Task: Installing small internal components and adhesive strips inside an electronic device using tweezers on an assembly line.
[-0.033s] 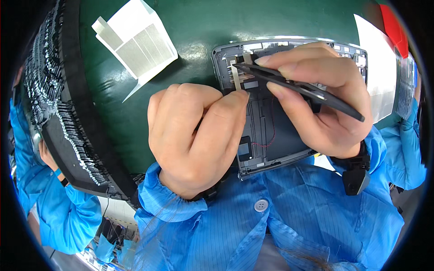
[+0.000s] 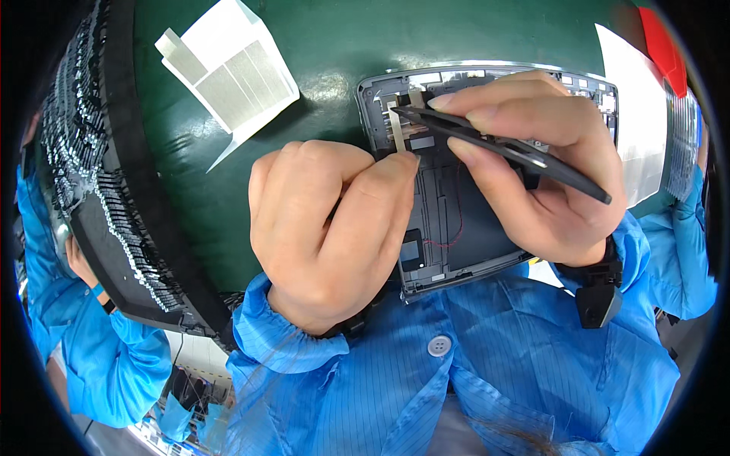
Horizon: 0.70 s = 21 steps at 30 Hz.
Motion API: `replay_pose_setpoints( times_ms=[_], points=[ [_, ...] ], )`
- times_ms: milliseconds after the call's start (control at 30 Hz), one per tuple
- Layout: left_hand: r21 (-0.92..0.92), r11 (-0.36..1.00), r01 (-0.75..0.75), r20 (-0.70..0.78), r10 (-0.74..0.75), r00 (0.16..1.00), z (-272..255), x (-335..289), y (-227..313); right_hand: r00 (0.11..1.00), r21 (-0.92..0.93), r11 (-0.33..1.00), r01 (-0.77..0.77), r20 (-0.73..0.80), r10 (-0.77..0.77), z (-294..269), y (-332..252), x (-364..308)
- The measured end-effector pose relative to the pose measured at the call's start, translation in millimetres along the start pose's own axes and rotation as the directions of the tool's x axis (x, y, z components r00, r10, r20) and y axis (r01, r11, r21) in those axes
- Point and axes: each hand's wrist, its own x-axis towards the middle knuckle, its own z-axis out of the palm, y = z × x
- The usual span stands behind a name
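A dark grey tablet housing (image 2: 487,228) lies in front of me, its inner side with small parts and a thin red wire facing up. In my right hand (image 2: 547,159) are black tweezers (image 2: 525,152), pinched between thumb and fingers. Their tips meet a narrow pale strip (image 2: 398,131) at the housing's upper left corner. My left hand (image 2: 327,220) is closed, and its thumb and forefinger pinch the lower end of that strip. Both hands hide parts of the housing.
On the green mat (image 2: 334,38) at the upper left lies a white sheet with silvery strips (image 2: 243,83). A black-edged tray of small dark parts (image 2: 114,197) stands left. White sheets (image 2: 631,114) and a red object (image 2: 663,49) lie right. Blue-sleeved people (image 2: 114,372) flank me.
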Motion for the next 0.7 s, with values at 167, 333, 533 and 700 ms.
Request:
replay_pose_setpoints(
  times_ms=[167,333,533,700],
  points=[
    [0.004,1.000,-0.002,0.014,0.002,1.000,-2.4,1.0,0.3,1.000,-0.026,1.000,0.008,0.001,-0.008,0.4,1.3,-0.2],
    [0.003,1.000,0.004,0.021,-0.004,1.000,-4.6,1.1,1.4,1.000,-0.019,1.000,0.009,0.004,-0.009,0.4,-0.7,-0.4],
    [-0.003,1.000,0.007,0.041,-0.007,0.999,-5.6,0.9,0.7,1.000,-0.030,0.999,0.014,0.000,-0.014,1.5,-1.0,-1.2],
    [-0.003,1.000,-0.008,0.022,0.008,1.000,-4.3,-2.0,1.8,1.000,-0.037,0.999,0.017,-0.001,-0.017,1.3,-4.4,-4.6]
  ],
)
